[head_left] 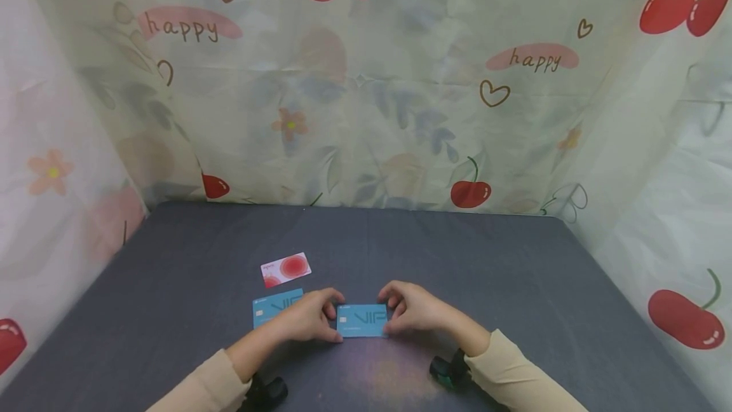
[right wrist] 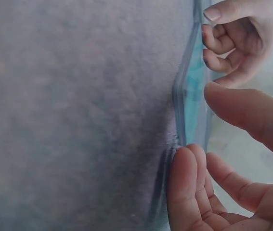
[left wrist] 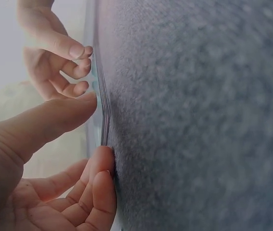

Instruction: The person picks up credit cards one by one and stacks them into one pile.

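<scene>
A neat stack of blue VIP cards (head_left: 363, 321) lies flat on the dark cloth in the head view; the left wrist view shows the layered edges (left wrist: 105, 122) of several cards. My left hand (head_left: 311, 318) holds the stack at its left end, thumb at the near corner and fingers at the far one. At the right end my right hand (head_left: 416, 310) grips it the same way, fingers bent. The right wrist view shows the blue top face (right wrist: 192, 98) between both hands. Another blue VIP card (head_left: 269, 310) is partly hidden behind my left hand.
A pink-and-white card with red circles (head_left: 286, 269) lies farther back, left of centre. Dark grey cloth (head_left: 457, 253) covers the table. Curtains printed with cherries and flowers (head_left: 366, 132) enclose the back and both sides.
</scene>
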### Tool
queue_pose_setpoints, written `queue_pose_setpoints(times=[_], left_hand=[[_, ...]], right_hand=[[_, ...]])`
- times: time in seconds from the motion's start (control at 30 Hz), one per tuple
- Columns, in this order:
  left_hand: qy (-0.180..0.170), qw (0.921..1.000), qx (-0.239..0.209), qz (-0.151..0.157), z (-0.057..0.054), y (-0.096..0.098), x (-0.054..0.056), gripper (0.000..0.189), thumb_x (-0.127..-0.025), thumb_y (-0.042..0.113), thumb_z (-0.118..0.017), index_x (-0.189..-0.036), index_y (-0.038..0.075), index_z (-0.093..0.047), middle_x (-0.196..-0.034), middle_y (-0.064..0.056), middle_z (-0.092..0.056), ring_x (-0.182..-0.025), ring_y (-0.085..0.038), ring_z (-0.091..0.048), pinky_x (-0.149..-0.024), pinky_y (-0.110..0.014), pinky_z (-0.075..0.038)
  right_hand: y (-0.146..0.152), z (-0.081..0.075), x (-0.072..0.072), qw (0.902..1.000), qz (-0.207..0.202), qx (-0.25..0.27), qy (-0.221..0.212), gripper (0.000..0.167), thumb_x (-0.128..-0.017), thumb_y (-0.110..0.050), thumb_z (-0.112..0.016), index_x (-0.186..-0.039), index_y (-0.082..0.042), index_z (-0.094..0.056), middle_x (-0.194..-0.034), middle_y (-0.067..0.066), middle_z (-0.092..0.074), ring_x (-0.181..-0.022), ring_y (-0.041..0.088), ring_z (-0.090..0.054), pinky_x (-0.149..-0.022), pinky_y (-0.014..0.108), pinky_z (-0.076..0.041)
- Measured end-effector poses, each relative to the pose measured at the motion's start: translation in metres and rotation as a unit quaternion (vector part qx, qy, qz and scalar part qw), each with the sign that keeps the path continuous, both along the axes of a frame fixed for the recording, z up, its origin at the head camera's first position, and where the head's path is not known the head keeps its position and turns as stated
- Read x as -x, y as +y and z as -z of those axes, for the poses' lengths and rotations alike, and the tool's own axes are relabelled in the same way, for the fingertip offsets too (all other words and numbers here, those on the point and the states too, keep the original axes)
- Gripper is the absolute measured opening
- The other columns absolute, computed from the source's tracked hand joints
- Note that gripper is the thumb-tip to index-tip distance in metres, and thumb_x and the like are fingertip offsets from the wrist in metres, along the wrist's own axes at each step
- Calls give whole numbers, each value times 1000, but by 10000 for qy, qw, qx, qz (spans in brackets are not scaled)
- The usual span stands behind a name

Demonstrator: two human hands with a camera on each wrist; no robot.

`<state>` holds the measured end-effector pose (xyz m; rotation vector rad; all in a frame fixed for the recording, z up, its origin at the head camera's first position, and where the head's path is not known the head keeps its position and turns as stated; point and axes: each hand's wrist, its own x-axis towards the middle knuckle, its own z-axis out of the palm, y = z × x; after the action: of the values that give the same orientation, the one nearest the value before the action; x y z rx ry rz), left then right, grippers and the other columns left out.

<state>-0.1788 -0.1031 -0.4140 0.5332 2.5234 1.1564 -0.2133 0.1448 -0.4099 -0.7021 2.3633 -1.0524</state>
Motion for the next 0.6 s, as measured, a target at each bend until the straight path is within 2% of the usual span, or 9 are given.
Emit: queue_pose_setpoints(times=[0.23,0.6], left_hand=[[-23,9998,-195,-100,-6,-11,-2,58,-70,13,-79,-119,-1,-52,-86,-8,-57,-66,-12,-55,-58,-23,-46],[299,9984,-391,-294,-13,-35,-4,59,-71,15,-79,-120,-4,-51,-88,-12,-57,-64,-11,-55,-57,-22,-45]], right_hand=[[-5,-5,4,9999,42,32,112,43,-78,-14,-73,-114,-1,-54,-94,10,-53,-71,11,-58,-59,23,-48],[-17,-13,6,9983,-212,122,523,43,-80,-18,-72,-115,-1,-56,-98,14,-58,-74,9,-59,-62,22,-48]])
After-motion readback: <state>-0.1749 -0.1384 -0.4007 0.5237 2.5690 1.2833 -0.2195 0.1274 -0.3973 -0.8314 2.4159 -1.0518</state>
